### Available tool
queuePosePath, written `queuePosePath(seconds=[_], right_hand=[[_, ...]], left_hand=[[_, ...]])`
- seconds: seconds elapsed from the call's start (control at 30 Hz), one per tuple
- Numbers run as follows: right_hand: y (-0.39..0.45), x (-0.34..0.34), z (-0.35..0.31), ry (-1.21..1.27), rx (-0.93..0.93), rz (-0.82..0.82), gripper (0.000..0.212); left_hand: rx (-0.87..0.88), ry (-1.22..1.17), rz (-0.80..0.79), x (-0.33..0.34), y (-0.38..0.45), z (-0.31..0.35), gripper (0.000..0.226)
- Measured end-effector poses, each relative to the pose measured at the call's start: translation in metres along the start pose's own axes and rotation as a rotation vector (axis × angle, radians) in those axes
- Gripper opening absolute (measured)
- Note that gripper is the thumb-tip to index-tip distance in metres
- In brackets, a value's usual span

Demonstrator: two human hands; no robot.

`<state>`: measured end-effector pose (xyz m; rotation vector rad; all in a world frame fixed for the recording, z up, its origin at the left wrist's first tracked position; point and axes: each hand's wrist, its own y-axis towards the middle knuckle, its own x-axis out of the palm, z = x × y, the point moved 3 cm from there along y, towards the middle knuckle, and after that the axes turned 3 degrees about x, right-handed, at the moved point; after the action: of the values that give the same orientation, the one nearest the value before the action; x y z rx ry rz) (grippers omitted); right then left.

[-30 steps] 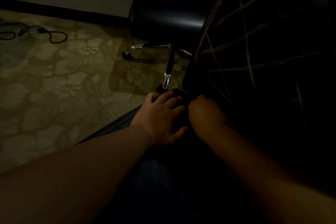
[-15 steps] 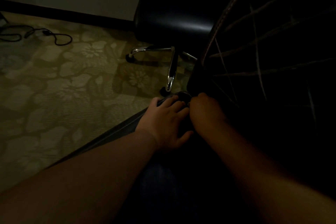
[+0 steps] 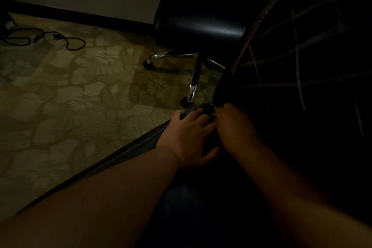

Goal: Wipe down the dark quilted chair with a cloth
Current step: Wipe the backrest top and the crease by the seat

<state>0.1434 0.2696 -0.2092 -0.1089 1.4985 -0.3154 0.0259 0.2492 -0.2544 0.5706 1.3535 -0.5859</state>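
The dark quilted chair (image 3: 306, 62) fills the right side, its stitched lines faint in the dim light. My right hand (image 3: 233, 125) is curled shut at the chair's lower left corner, pressing a small dark cloth (image 3: 208, 109) of which only a bit shows past the knuckles. Beside it and touching it, my left hand (image 3: 191, 137) lies flat with its fingers spread on a dark edge. Both forearms reach in from the bottom of the view.
A black office chair (image 3: 201, 18) on a chrome wheeled base (image 3: 193, 84) stands just beyond my hands. Patterned carpet (image 3: 80, 96) covers the floor to the left. A black cable (image 3: 66, 40) lies near the far wall's dark baseboard.
Both hands stay at the chair's lower corner, almost unmoved. The view has shifted slightly, so the office chair and the cable sit a little further right in the frame.
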Motion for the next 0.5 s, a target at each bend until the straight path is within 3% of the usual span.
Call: queuePosePath(seconds=[0.17, 0.37, 0.5], right_hand=[[0.004, 0.002, 0.003, -0.004, 0.026, -0.036, 0.028], [0.017, 0.002, -0.011, 0.078, -0.02, 0.121, 0.028], [0.004, 0.006, -0.001, 0.087, 0.004, 0.09, 0.028]], left_hand=[[-0.002, -0.008, -0.002, -0.001, -0.001, 0.001, 0.076], [-0.03, -0.06, 0.033, 0.001, -0.003, -0.001, 0.077], [-0.028, -0.049, 0.022, -0.001, -0.004, 0.0, 0.077]])
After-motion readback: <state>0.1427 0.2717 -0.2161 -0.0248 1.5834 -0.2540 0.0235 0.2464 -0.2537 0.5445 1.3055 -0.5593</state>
